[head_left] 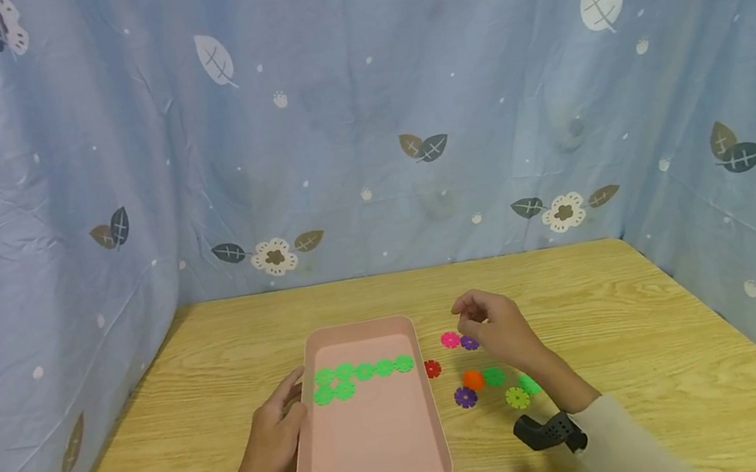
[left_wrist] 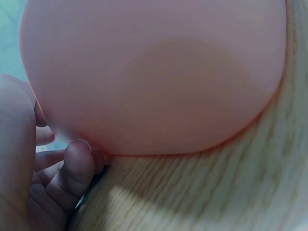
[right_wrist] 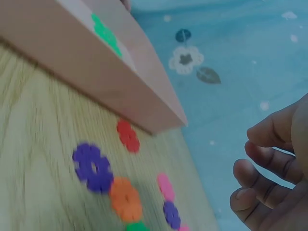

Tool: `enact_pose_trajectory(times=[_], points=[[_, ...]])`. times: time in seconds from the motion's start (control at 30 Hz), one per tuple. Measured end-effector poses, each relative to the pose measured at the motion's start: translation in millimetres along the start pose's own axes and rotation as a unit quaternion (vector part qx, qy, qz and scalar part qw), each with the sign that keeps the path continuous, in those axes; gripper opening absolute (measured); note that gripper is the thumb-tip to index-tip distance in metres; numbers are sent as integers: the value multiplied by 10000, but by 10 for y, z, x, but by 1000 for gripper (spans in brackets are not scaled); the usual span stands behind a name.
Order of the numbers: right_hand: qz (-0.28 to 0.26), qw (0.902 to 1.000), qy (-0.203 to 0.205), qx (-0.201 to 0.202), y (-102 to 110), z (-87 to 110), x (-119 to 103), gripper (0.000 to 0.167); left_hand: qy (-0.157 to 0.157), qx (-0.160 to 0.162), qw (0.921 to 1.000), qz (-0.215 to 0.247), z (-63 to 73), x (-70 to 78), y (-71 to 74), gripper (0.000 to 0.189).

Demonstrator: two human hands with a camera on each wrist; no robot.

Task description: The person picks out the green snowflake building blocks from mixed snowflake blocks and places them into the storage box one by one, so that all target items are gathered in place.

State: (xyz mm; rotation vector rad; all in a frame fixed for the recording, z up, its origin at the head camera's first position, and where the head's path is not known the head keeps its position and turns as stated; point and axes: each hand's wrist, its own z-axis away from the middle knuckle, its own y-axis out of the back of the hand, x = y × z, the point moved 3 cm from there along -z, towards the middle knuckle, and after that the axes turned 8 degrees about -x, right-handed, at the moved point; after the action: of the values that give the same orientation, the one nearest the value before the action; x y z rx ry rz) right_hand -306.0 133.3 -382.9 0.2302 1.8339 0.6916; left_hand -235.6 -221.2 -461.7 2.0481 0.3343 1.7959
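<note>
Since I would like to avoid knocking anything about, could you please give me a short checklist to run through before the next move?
1. Tray steadied: ok, the left hand holds its left side.
2. Right hand free: ok, no piece shows between its fingers.
3. Room in the tray: ok, the half nearer the person is bare.
4. Only green pieces inside: ok, no other colour shows there.
5. No loose green piece on the table: not ok, two lie right of the tray.
6. Red piece clear of the tray wall: cannot tell, it lies too close to judge contact.
</note>
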Motion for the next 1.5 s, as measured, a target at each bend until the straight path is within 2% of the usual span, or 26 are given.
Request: enact_pose_trajectory(times=[0.2,0.37,0.53,0.73,0.9,1.07,1.17,1.3,1.5], points=[[340,9993,-167,-78,168,133,173,11,36,31,10000,-35,-11,9,-3,55],[721,9961,-366,-346,228,234,347,13,4,38,10000,-63,-22,22,-7,55],[864,9929,-456,-684,221,317,489,15,22,24,10000,-47,-21,15,-17,55],[1239,9825,-417,-1326,204,348,509,16,53,54,9999,-70,-7,7,-16,55],[1493,9733,-550,-1655,196,340,481,19,52,33,10000,-40,2,10,-14,55],[1801,9661,-576,-1757,152,330,455,16,64,85,9999,-85,12,12,-8,55],[1873,9645,-764,-1696,130,325,459,17,48,86,9999,-71,12,13,-11,55],[1783,9655,-988,-1618,113,327,471,20,35,75,9999,-59,10,13,-20,55],[1580,9688,-1003,-1627,99,341,495,21,40,69,9999,-88,17,5,-28,55]])
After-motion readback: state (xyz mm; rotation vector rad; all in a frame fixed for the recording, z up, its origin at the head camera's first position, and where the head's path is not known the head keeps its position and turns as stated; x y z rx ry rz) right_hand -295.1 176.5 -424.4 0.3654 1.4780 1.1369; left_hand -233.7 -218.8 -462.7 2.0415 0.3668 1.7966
